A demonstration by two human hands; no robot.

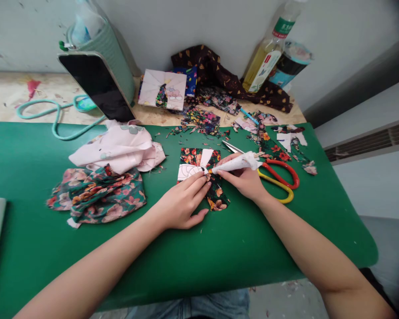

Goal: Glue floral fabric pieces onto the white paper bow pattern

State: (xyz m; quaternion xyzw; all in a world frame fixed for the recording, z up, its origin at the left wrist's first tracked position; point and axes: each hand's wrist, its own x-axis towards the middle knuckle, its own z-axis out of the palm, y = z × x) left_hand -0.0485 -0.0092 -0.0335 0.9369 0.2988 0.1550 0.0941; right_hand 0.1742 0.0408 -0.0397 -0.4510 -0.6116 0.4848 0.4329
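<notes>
My right hand (244,179) is closed around a white cone-shaped paste bag (236,163), with thin sticks poking from its wide end. The bag's tip touches the middle of a small patchwork piece (190,156) of dark floral and white fabric strips. Spread flat, my left hand (186,201) rests its fingertips on the patchwork close to that tip. Partly behind my right hand lie scissors (281,177) with one red and one yellow handle loop. The patchwork's centre is partly covered by my fingers.
Pale pink cloth (119,146) and green floral cloth (103,195) lie crumpled on the left of the green mat (153,266). Fabric scraps (202,119) are scattered at the back. A phone (98,84), a bottle of yellow liquid (266,57) and a finished-looking patchwork square (162,88) stand or lie near the wall.
</notes>
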